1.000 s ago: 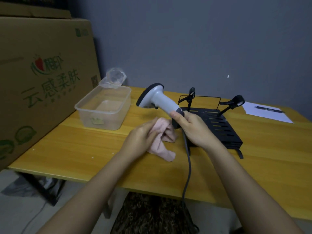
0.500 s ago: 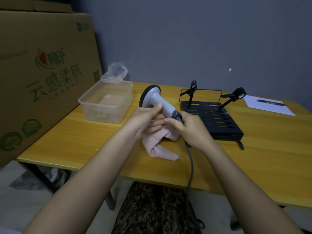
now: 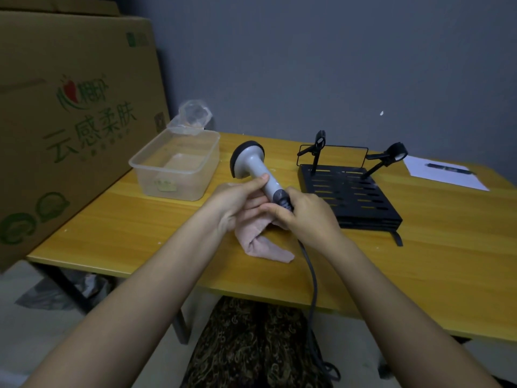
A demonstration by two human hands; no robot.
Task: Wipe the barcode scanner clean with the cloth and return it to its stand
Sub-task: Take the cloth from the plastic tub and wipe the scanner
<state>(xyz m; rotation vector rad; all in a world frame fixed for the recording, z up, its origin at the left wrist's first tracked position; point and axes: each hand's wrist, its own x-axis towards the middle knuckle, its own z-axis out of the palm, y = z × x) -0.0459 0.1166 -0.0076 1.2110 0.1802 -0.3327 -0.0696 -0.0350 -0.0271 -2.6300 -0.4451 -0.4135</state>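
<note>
Over the counter (image 3: pixel 140 236) the right hand (image 3: pixel 307 219) grips the scanner (image 3: pixel 258 170) by its dark handle end, fingers (image 3: pixel 275 212) closed round it. The left hand (image 3: pixel 237 204) presses the pink cloth (image 3: pixel 263 242) under the neck (thumb on top). The black stand (image 3: pixel 352 194) sits just right of the fingers.

right hand (image 3: pixel 307 217) grips scanner (image 3: pixel 253 166) | left hand (image 3: pixel 237 201) presses cloth (image 3: pixel 261 242)

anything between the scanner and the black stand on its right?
Nothing visible. The barcode scanner is held in the right hand, with the left hand pressing the cloth to it. The table between scanner and stand is bare; only the cable trails toward the person.
</note>
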